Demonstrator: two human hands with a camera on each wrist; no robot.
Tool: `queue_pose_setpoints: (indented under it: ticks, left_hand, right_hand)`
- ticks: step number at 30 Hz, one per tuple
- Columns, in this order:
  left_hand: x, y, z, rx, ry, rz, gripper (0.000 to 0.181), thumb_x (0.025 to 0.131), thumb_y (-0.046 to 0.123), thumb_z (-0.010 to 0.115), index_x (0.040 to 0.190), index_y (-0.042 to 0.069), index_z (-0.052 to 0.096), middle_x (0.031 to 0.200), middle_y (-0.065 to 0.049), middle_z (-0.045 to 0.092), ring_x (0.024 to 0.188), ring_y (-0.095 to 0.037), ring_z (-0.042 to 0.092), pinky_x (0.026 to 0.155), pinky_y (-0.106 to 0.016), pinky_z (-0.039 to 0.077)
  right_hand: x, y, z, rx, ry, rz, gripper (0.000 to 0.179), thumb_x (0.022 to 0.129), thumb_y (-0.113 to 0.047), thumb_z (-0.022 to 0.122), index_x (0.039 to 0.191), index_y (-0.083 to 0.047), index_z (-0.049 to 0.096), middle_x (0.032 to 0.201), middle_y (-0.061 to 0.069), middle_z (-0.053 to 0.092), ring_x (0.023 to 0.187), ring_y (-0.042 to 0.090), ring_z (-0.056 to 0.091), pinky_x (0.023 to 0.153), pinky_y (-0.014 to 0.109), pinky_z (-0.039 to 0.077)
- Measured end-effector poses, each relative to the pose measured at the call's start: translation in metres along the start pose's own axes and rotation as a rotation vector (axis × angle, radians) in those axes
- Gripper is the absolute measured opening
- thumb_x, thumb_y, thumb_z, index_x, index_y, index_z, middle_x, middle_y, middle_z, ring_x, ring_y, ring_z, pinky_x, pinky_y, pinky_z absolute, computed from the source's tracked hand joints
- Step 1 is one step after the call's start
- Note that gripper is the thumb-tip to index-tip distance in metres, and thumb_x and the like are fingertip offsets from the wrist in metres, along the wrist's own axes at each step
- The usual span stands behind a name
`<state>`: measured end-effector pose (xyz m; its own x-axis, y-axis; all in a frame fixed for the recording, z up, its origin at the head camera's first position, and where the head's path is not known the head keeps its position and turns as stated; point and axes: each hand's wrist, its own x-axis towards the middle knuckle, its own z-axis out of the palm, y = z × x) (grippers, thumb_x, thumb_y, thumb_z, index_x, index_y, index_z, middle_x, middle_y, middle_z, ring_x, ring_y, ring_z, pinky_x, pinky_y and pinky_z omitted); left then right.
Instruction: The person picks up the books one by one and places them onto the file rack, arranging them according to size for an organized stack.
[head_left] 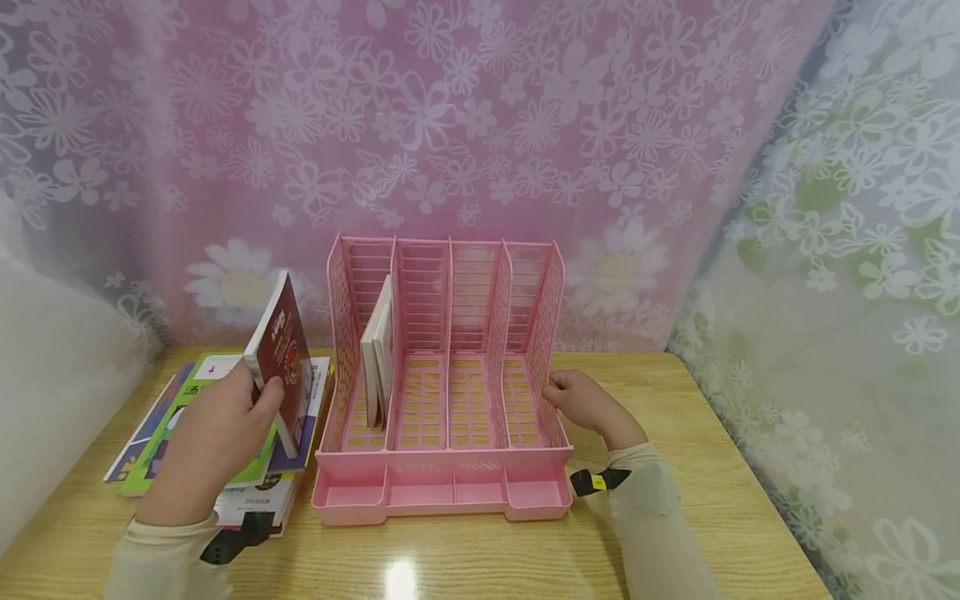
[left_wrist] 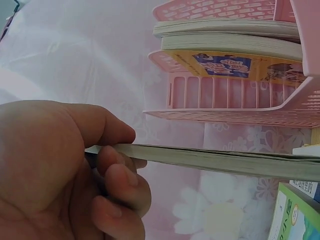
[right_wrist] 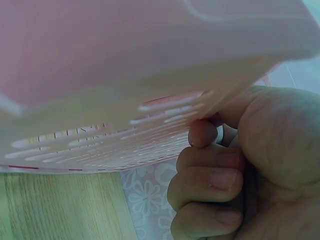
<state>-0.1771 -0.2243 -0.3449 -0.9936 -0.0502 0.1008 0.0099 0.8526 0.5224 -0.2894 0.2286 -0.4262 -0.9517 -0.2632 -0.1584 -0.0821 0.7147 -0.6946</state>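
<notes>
My left hand (head_left: 217, 429) pinches a thin paperback book (head_left: 288, 346) with a dark red cover, thumb on the cover. The book stands upright over a pile of books, left of a pink desktop file rack (head_left: 442, 462). Its pale page edge runs out from the fingers in the left wrist view. Two books (head_left: 381, 342) lean in the rack's leftmost slot; one has a yellow cover (left_wrist: 260, 65). At the rack's right side, my right hand (head_left: 588, 404) grips the edge of the perforated side wall (right_wrist: 165, 112) between thumb and curled fingers.
The pile at the left holds a green book (head_left: 135, 479) and a white book (head_left: 255, 504), among others. Small open compartments (head_left: 416, 496) line the rack's front. Behind the wooden table (head_left: 645, 367) hangs a pink flowered curtain (head_left: 465, 150).
</notes>
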Motion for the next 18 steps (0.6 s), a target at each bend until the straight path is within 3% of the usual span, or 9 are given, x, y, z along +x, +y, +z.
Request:
queue_pose_setpoints:
  ticks: [6,13,18]
  left_hand:
    - [0.0009,-0.0002,0.0017,0.006,0.008,0.001,0.059,0.109,0.038,0.039,0.137,-0.013,0.045,0.110,-0.032,0.067,0.072,-0.026,0.060,0.055,-0.034,0.041]
    - [0.0012,-0.0016,0.0019,0.002,0.004,0.005,0.054,0.110,0.039,0.038,0.128,-0.011,0.048,0.092,-0.023,0.065,0.066,-0.024,0.055,0.052,-0.035,0.038]
    - [0.0014,-0.0012,0.0017,0.016,-0.002,-0.021,0.057,0.109,0.041,0.039,0.131,-0.011,0.047,0.104,-0.030,0.066,0.072,-0.028,0.059,0.054,-0.036,0.041]
  right_hand:
    - [-0.0003,-0.0016,-0.0008,0.005,-0.005,0.001,0.032,0.108,-0.019,0.049,0.077,-0.009,0.051,0.069,0.002,0.040,0.063,0.018,0.036,0.060,0.034,0.034]
    - [0.0001,-0.0011,-0.0004,-0.002,-0.006,0.007,0.032,0.108,-0.019,0.049,0.077,-0.010,0.050,0.069,0.001,0.039,0.064,0.018,0.037,0.061,0.034,0.034]
    - [0.0002,-0.0012,0.0002,0.004,0.000,0.005,0.030,0.108,-0.019,0.049,0.080,-0.008,0.053,0.071,0.002,0.040,0.066,0.019,0.039,0.062,0.035,0.035]
